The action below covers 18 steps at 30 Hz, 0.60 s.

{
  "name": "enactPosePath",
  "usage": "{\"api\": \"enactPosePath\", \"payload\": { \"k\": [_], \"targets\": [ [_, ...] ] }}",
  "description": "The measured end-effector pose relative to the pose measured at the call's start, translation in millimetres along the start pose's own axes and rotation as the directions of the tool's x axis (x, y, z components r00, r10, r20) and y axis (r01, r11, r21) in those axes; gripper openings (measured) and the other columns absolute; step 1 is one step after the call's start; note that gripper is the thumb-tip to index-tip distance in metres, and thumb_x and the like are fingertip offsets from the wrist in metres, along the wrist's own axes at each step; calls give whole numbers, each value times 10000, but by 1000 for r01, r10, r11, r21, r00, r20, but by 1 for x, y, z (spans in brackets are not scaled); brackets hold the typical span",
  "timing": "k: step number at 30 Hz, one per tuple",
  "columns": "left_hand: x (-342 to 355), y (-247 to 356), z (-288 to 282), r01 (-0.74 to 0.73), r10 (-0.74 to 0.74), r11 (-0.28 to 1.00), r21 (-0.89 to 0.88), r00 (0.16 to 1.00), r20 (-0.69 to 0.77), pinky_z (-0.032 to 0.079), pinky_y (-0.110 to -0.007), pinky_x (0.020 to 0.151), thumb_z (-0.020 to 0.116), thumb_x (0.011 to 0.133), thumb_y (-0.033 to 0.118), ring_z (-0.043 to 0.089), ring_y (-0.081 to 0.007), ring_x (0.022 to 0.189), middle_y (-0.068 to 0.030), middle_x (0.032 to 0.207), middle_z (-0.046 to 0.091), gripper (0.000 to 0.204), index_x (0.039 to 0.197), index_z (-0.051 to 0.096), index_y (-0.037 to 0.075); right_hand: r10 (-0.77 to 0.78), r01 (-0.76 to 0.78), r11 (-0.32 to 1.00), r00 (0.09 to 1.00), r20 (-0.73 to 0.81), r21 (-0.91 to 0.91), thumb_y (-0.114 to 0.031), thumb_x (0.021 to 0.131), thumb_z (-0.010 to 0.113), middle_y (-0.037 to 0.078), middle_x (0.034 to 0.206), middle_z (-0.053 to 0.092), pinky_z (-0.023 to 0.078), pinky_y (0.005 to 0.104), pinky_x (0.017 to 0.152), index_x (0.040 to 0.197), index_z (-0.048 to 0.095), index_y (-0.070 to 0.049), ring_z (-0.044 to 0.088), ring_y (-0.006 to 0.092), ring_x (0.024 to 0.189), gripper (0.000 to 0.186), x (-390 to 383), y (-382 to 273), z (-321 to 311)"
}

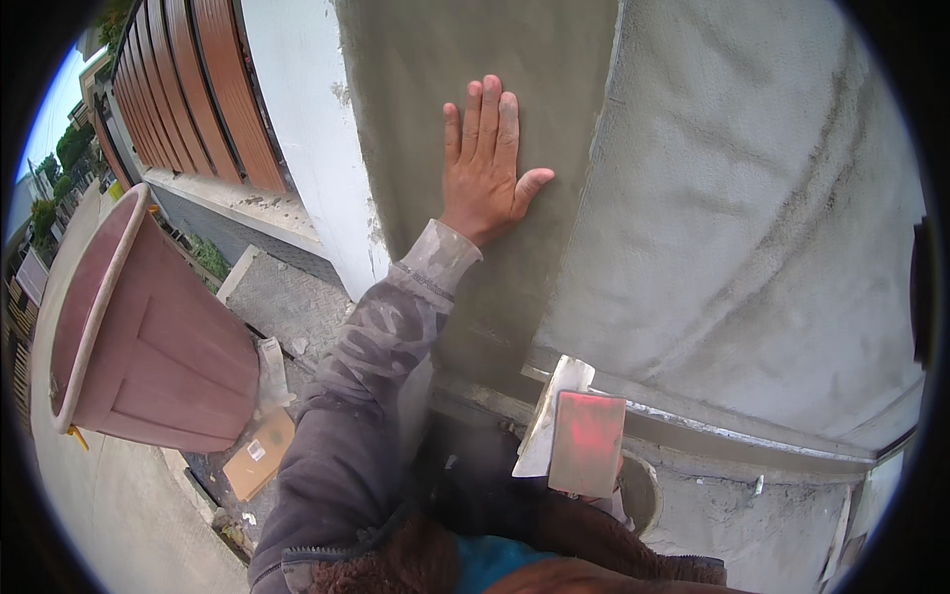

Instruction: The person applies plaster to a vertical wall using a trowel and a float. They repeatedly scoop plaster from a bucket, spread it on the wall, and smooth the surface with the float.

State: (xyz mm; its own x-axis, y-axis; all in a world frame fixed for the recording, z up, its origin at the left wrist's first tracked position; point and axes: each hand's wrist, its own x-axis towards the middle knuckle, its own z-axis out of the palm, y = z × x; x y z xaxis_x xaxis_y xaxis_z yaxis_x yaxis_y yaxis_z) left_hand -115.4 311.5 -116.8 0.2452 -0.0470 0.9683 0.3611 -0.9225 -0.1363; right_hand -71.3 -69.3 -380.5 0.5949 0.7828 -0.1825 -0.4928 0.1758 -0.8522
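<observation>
My left hand [485, 168] lies flat against a strip of smooth, damp-looking grey plaster [495, 307], its fingers stretched up and the thumb out to the right. A dusty dark sleeve covers that forearm. Low in front of my body, my right hand [616, 505] is mostly hidden behind the tools it holds. One is a rectangular plastering float [589, 444] with a worn reddish patch on its grey face. Beside it, tilted, is a flat whitish blade [550, 421] smeared with plaster. Both tools are apart from the wall.
A large pinkish tub [168, 337] stands at the left, with a flattened piece of cardboard [259, 453] by its base. A round bucket [641, 493] is partly visible behind my right hand. A paler grey wall [742, 198] spreads right, above a ledge [732, 426]. Brown slatted fencing [198, 89] is upper left.
</observation>
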Motion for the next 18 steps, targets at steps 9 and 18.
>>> {"api": "enactPosePath", "payload": {
  "k": [9, 18],
  "targets": [
    [83, 1, -25, -29, 53, 985, 173, 989, -136, 198, -489, 1227, 403, 1053, 576, 284, -339, 1513, -223, 1634, 298, 809, 1592, 278, -14, -29, 28, 999, 997, -74, -19, -336, 1054, 477, 148, 1373, 618, 574, 405, 953, 1473, 488, -9, 664, 259, 1160, 532, -23, -1, -7],
    [-162, 65, -59, 362, -166, 890, -276, 823, 543, 102, -550, 1260, 477, 1081, 402, 104, -409, 1578, -272, 1689, 121, 762, 1605, 175, -61, -35, 36, 999, 999, 11, -36, -332, 1060, 466, 147, 1366, 624, 576, 407, 953, 1467, 494, -7, 668, 262, 1156, 522, -18, 7, 8]
  ]
}}
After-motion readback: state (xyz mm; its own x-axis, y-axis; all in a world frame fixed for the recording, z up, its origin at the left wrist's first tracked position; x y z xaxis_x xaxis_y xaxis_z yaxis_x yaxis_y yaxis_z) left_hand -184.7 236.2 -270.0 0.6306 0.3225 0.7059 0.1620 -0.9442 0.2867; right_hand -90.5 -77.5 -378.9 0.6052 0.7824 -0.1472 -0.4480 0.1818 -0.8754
